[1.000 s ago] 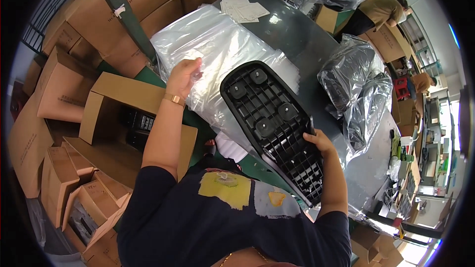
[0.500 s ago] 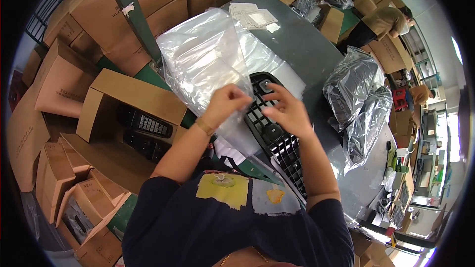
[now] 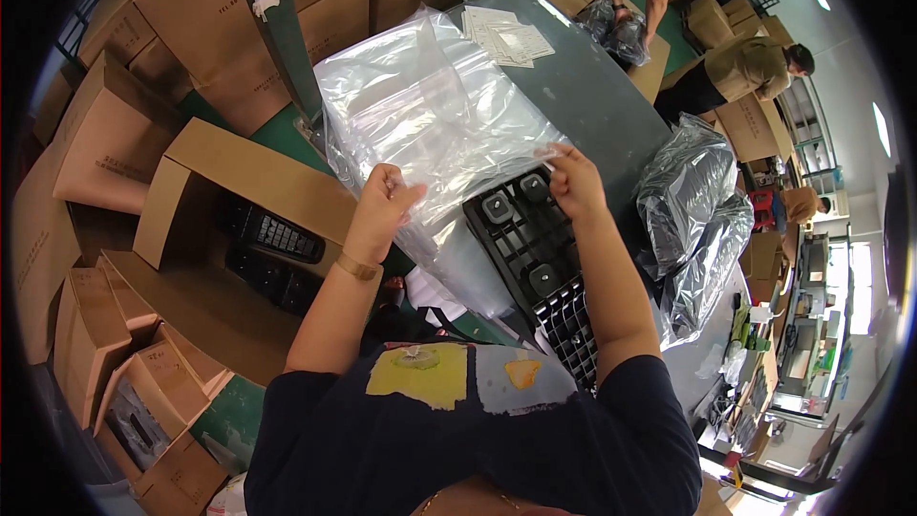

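Observation:
A transparent plastic bag (image 3: 478,148) is stretched between my two hands, over a stack of similar bags on the table. My left hand (image 3: 380,210) pinches one corner of its near edge. At the other corner, my right hand (image 3: 576,186) grips the bag between thumb and fingers. Just below that edge lies a black plastic grille part (image 3: 516,253), with rounded square pads and a lattice end toward my body. The bag's edge meets the far end of this part; whether it covers any of it I cannot tell.
To my left, an open cardboard box (image 3: 258,167) holds black parts (image 3: 287,234). Bagged black parts (image 3: 693,220) lie on the grey table (image 3: 592,86) at right, paper sheets (image 3: 506,36) at its far end. A post (image 3: 277,29) stands left; co-workers (image 3: 735,67) are beyond.
My hands have moved apart, drawing the bag's edge out wide between them. The right hand, open before, now grips the bag. A co-worker beyond the table has leaned further into view.

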A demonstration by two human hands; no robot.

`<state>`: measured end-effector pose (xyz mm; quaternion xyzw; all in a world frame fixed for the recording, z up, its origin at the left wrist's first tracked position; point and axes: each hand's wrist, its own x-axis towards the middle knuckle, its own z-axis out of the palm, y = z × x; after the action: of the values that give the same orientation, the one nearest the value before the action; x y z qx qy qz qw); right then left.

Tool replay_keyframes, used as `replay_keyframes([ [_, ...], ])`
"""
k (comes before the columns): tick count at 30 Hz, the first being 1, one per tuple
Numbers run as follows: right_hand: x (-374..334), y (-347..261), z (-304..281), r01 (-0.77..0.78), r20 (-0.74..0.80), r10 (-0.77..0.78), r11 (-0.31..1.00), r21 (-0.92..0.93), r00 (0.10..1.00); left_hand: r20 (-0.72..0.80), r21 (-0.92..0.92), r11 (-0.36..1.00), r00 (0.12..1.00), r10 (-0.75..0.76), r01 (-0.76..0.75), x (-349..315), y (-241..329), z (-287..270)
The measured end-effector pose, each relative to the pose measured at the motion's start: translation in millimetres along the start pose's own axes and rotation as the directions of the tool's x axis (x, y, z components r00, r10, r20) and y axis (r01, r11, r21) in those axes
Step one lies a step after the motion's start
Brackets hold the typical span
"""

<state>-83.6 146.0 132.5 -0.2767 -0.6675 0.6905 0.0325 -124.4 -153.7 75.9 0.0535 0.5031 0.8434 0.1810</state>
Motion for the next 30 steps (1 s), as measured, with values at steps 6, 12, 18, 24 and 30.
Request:
replay_keyframes([
  [6,7.6,-72.8,43.5,0.299,0.33,-0.261,0.952,-0.067,0.907,-0.291,-0.178,0.965,0.927,-0.237,0.191,33.0,2.8,-41.8],
  [12,80.7,-25.9,-1.8,0.488,0.524,-0.19,-0.206,-0.848,0.83,0.384,0.783,0.309,0.811,0.441,-0.539,45.6,-3.1,12.0],
  [18,53.2,28.0,-43.7,0.313,0.341,0.098,0.222,-0.923,0.935,0.25,0.906,0.339,0.967,0.055,-0.254,23.0,-49.3,35.3],
  [24,37.6,23.9,-36.7,0.367,0.372,0.012,0.131,-0.921,0.928,0.215,0.875,0.414,0.968,0.131,-0.25,20.3,-57.5,52.0],
  [30,69.1,-37.4,-71.4,0.134,0.119,-0.336,0.023,-0.991,0.934,0.322,0.897,0.334,0.946,-0.041,-0.291,43.6,-26.7,99.0],
])
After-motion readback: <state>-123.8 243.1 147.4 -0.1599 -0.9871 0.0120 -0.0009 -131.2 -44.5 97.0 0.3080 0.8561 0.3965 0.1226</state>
